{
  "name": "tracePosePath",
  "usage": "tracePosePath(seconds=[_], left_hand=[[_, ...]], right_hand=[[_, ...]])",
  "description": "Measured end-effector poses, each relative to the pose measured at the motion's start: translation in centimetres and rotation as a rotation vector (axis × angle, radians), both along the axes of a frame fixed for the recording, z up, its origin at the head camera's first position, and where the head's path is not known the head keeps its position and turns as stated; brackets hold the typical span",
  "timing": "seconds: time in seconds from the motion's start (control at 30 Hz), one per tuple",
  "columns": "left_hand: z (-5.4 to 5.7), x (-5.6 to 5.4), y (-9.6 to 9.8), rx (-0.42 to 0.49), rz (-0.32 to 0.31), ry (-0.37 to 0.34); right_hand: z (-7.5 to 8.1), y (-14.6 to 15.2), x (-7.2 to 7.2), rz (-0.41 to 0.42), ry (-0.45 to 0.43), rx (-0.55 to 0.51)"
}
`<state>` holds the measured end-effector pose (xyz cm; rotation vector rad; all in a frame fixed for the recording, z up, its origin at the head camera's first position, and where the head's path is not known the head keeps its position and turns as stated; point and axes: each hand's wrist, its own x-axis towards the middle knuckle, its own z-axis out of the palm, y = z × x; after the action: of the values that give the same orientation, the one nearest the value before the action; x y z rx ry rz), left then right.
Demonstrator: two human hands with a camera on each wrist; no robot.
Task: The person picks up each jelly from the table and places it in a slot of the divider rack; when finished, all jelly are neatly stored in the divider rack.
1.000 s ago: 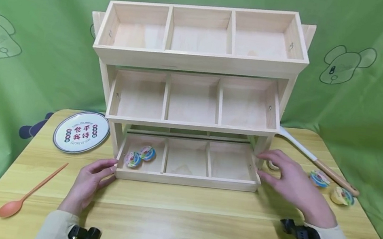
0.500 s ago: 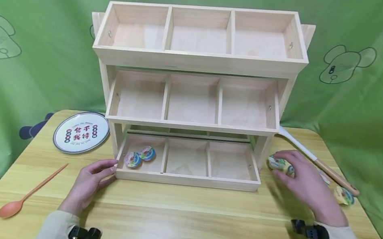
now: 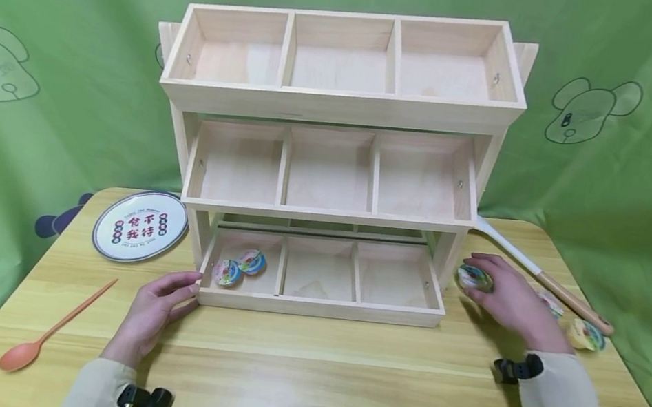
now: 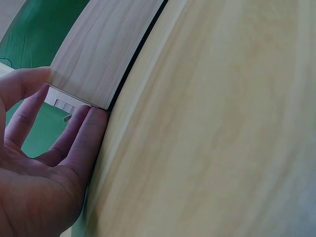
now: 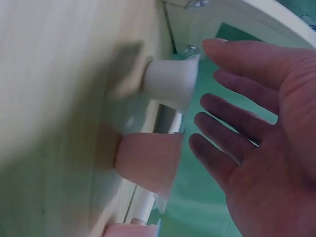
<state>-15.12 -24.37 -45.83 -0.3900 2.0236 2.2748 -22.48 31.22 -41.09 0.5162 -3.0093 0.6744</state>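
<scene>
My left hand (image 3: 155, 315) holds the left end of the wooden rack's bottom tray (image 3: 317, 308); in the left wrist view the thumb sits at the panel's upper corner and fingertips at its lower one. Over the table right of the rack, my right hand (image 3: 515, 303) reaches around a small jelly cup (image 3: 472, 277). The right wrist view has its fingers spread, just short of a whitish jelly cup (image 5: 170, 81) and a pink one (image 5: 148, 160). Two more jelly cups (image 3: 252, 261) lie in the tray's left compartment.
Upper and middle trays (image 3: 340, 105) of the rack overhang the bottom one. A yellowish jelly cup (image 3: 585, 334) and a long wood-and-white handle (image 3: 574, 304) are at right. At left are a round plate (image 3: 140, 226) and an orange spoon (image 3: 23, 354).
My right hand has left the bottom tray's right end and moved right to the jelly cups, then settled over the nearest one. My left hand has stayed at the tray's left corner.
</scene>
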Motion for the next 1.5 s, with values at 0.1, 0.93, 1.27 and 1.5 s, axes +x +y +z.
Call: tracePosePath(seconds=[0.1, 0.93, 1.27, 1.5], left_hand=[[0.0, 0.0, -0.1, -0.006, -0.006, -0.001], [0.0, 0.0, -0.1, -0.018, -0.012, 0.006], [0.4, 0.0, 0.1, -0.013, -0.006, -0.003], [0.1, -0.1, -0.1, -0.012, -0.015, -0.019]], right_hand=[[-0.3, 0.1, -0.6, 0.013, 0.002, 0.024], [1.3, -0.3, 0.3, 0.015, 0.050, 0.006], [3.2, -1.1, 1.8, 0.035, 0.091, 0.017], [3.7, -1.3, 2.5, 0.055, 0.149, 0.040]])
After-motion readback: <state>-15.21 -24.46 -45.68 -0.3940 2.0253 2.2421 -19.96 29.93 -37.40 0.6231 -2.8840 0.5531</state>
